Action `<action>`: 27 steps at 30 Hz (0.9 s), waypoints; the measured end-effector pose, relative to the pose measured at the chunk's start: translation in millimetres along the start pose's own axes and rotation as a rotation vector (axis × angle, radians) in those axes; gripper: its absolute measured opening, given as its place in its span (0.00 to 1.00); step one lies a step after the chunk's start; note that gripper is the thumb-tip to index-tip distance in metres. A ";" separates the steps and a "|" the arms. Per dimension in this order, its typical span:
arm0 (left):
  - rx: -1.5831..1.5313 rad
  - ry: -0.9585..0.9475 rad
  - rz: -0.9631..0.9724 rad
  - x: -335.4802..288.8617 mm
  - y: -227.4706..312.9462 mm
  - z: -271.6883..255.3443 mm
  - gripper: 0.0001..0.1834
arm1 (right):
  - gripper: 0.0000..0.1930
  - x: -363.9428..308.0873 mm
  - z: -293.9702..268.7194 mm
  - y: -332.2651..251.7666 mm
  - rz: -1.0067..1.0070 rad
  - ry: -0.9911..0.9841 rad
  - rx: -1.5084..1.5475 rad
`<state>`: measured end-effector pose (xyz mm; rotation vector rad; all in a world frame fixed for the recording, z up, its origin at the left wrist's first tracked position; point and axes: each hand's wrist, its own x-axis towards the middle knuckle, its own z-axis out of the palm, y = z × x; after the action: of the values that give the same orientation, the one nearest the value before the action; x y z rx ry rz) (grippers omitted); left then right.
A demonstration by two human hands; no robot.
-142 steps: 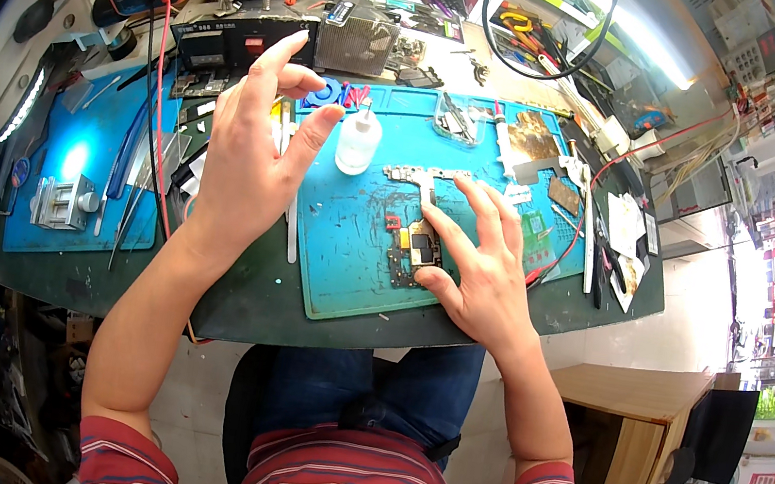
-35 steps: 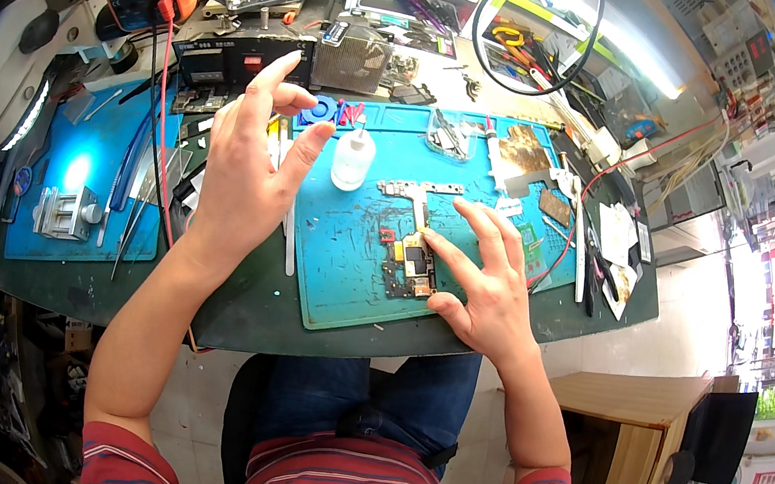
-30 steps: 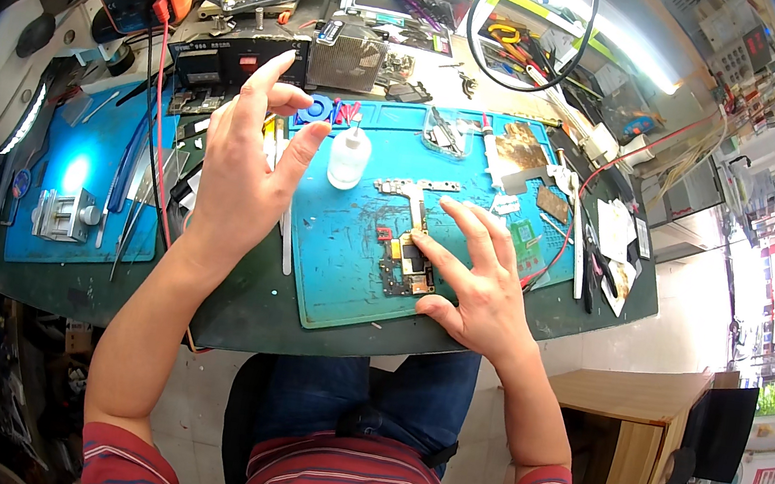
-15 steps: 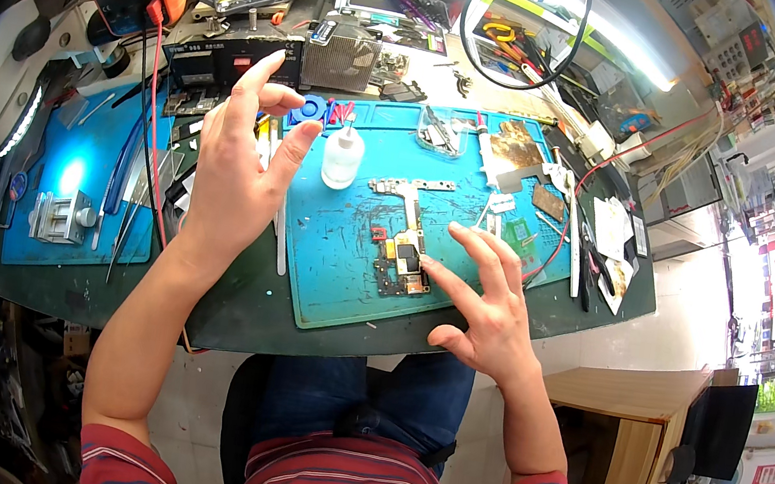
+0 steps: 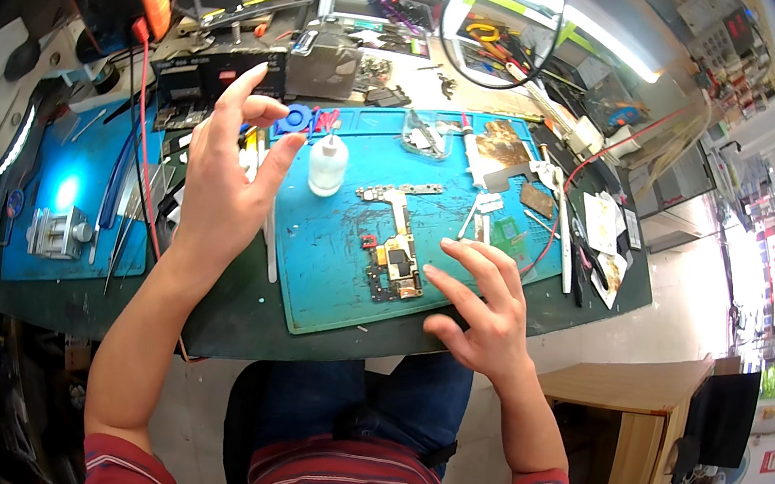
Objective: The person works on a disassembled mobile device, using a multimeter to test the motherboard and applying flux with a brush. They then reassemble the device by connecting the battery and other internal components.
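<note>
My left hand [image 5: 232,173] hovers left of a clear bottle [image 5: 326,169] of pale liquid. Its index finger is stretched out, its thumb stands apart, and nothing is in it. Right of the bottle, on a blue work mat [image 5: 328,283], lies a phone circuit board [image 5: 396,255]. The board has a long narrow arm toward the back and a wider end near me with gold and dark parts. My right hand [image 5: 488,312] is beside the wider end, fingers spread and empty. Its index fingertip is close to the board's right edge; whether it touches, I cannot tell.
Behind the mat's tray edge stand dark boxes and tool bins. A small clear dish [image 5: 428,136], metal scraps and green film sit at the mat's right, near black-handled pliers [image 5: 583,266]. A metal clamp block [image 5: 59,233] stands left. Red and black cables hang at left.
The right index fingertip has drawn back slightly from the board. The left hand keeps nearly the same pose. The whole view has shifted a little.
</note>
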<state>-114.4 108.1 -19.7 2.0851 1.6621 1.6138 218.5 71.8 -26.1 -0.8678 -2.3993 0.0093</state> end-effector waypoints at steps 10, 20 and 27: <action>-0.141 0.038 0.059 3.5 16.9 -8.3 0.06 | 0.08 -36.0 -31.7 50.2 0.406 0.440 -0.093; -0.271 -0.031 0.036 -10.8 16.7 -36.0 0.10 | 0.20 -54.2 -31.9 119.8 0.539 0.140 -0.531; 0.057 -0.006 0.224 -80.1 42.6 -107.1 0.06 | 0.14 -77.3 -28.9 149.4 0.654 0.031 -0.643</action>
<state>-151.8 -25.8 -0.3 2.3767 1.5376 1.6318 368.7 138.9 -71.6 -1.8903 -1.9887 -0.5376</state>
